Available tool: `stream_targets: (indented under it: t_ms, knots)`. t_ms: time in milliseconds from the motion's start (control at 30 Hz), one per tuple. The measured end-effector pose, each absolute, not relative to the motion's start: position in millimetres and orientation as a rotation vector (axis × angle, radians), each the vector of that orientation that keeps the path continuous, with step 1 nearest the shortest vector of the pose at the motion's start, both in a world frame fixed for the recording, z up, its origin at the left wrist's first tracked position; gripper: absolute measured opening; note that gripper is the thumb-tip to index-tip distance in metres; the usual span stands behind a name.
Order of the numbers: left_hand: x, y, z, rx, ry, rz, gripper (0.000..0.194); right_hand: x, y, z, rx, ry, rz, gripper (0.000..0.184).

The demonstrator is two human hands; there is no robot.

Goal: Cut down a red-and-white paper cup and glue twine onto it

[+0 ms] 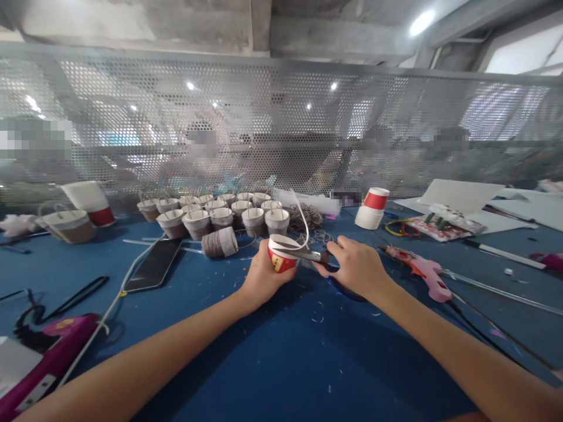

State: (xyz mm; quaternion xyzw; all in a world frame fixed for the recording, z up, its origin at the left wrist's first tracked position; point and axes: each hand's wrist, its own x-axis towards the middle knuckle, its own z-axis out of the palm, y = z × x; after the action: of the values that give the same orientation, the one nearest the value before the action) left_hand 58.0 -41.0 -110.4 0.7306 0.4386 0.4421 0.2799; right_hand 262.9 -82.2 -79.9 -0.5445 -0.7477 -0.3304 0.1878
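My left hand (263,276) is wrapped round a red and white paper cup (281,258), held above the blue table. My right hand (355,264) grips a pair of scissors (314,255), whose metal blades lie across the cup's mouth. A thin white strip (303,217) curls up from the cup's rim, still joined to it as far as I can see. The scissors' dark blue handles are partly hidden by my fingers.
Several twine-wrapped cups (197,224) stand behind my left hand, with one lying on its side (220,242). A phone (153,264) lies at left. A pink glue gun (422,272) is at right, near stacked paper cups (372,210). A perforated metal screen (281,129) stands behind.
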Motion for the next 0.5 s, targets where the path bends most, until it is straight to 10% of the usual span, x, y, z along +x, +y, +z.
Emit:
stream_targets:
  t_ms: [500]
  knots:
    - [59.8,-44.5,-119.9,2.131,1.191,1.309,0.061,261.0,-87.8,-76.2,-1.474,-2.093,-0.955,0.029]
